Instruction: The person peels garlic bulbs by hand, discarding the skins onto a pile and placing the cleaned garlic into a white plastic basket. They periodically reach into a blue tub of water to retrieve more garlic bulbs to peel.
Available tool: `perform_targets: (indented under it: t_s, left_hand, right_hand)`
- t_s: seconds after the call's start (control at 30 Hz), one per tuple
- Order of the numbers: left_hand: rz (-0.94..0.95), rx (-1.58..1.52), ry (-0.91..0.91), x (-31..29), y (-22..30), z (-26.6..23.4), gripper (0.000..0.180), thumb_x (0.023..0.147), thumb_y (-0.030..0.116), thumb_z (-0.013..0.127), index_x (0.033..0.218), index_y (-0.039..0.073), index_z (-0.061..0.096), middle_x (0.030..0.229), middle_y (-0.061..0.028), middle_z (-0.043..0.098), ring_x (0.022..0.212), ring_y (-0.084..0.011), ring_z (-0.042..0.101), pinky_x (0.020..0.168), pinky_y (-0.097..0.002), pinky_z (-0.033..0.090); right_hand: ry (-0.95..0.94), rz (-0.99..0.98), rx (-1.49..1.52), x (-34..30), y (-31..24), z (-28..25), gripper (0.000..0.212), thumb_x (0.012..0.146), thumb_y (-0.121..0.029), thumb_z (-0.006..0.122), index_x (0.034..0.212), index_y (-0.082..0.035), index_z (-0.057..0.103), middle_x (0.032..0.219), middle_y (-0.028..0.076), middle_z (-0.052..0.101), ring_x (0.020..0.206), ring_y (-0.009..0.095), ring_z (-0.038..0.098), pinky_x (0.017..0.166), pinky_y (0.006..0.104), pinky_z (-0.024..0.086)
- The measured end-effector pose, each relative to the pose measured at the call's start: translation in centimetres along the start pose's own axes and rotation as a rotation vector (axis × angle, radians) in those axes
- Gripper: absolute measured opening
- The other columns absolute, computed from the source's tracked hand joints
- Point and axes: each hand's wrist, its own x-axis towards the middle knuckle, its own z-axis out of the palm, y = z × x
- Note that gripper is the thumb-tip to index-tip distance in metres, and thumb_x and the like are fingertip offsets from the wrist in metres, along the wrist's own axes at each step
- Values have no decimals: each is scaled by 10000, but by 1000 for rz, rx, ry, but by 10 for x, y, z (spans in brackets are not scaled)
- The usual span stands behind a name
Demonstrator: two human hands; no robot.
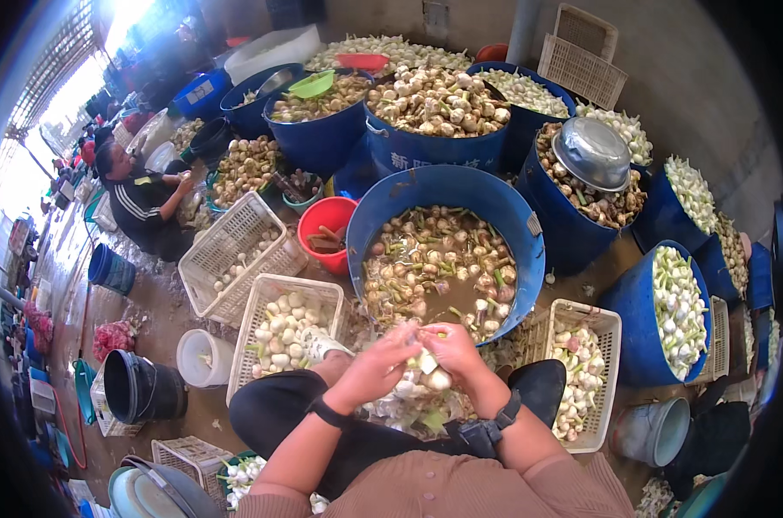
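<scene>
My left hand (376, 364) and my right hand (457, 352) meet above my lap, both closed on a garlic bulb (426, 363). Its pale skin and a bit of green stem show between the fingers; the rest is covered. Loose peelings (424, 410) and more garlic lie below my hands. Just beyond them stands a wide blue tub (529, 246) of brownish water with many garlic bulbs (434, 259) floating in it. A white crate (251, 337) of cleaned bulbs sits by my left knee, and another crate (611, 363) of garlic is by my right knee.
A red bucket (320, 210) touches the tub's left side. Blue barrels (426, 154) heaped with garlic crowd the back and right; a metal basin (591, 154) tops one. A black bucket (145, 393) and a white bucket (203, 358) stand left. A co-worker (145, 203) sits farther left.
</scene>
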Motion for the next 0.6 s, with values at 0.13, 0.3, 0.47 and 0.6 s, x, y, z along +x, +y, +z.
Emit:
perform_targets:
  t_s: [0.13, 0.3, 0.47, 0.6]
  left_hand:
    - [-121, -124, 252, -9, -10, 16, 266, 769, -28, 538, 1024, 30, 581, 1095, -153, 581, 1020, -265, 561, 889, -332, 436]
    - [-473, -1091, 847, -12, -10, 23, 116, 807, 26, 584, 914, -11, 606, 937, -104, 628, 863, -192, 613, 824, -301, 473]
    - [-569, -623, 888, -26, -18, 25, 81, 745, 40, 659, 822, 20, 643, 847, -66, 598, 790, -163, 555, 709, -284, 441]
    - [-72, 361, 638, -10, 10, 24, 162, 667, -8, 684, 817, 29, 633, 777, -92, 569, 681, -211, 559, 599, -299, 445]
  right_hand:
    - [142, 59, 438, -2, 1, 3, 217, 847, -119, 580, 983, 49, 568, 869, 81, 614, 714, 121, 587, 628, 260, 495]
    - [191, -34, 644, -16, -7, -50, 211, 897, -145, 472, 1009, 6, 568, 898, 123, 625, 634, 146, 599, 517, 265, 520]
    - [-106, -424, -554, -29, -7, -27, 274, 890, -234, 474, 945, -5, 613, 761, 135, 616, 537, 215, 563, 531, 345, 460]
    - [28, -286, -445, -30, -41, 8, 270, 807, -251, 603, 749, 13, 612, 572, 106, 535, 510, 105, 465, 496, 292, 410]
